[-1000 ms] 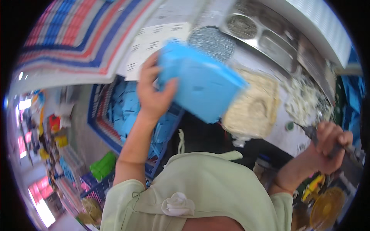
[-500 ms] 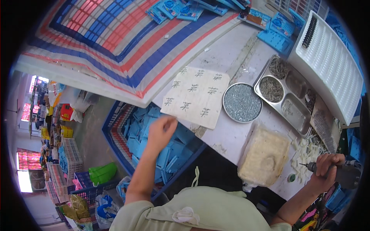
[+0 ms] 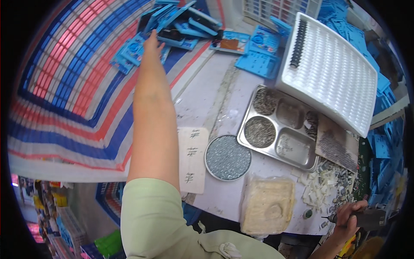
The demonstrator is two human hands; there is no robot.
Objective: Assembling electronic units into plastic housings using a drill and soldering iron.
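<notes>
case pile (image 3: 176,15) behind board (image 3: 194,166) | dish (image 3: 228,179) right of board | tray (image 3: 290,115) right of dish

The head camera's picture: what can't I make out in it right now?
All in the head view:
Left hand: whether it grips anything; its fingertips are lost among the blue pieces.
Marked white board: its left part, covered by the left forearm.
Dark power tool in the right hand: its rear end, unclear near the picture's dark rim.
Grey bits in the round dish: their shape, too small.
</notes>
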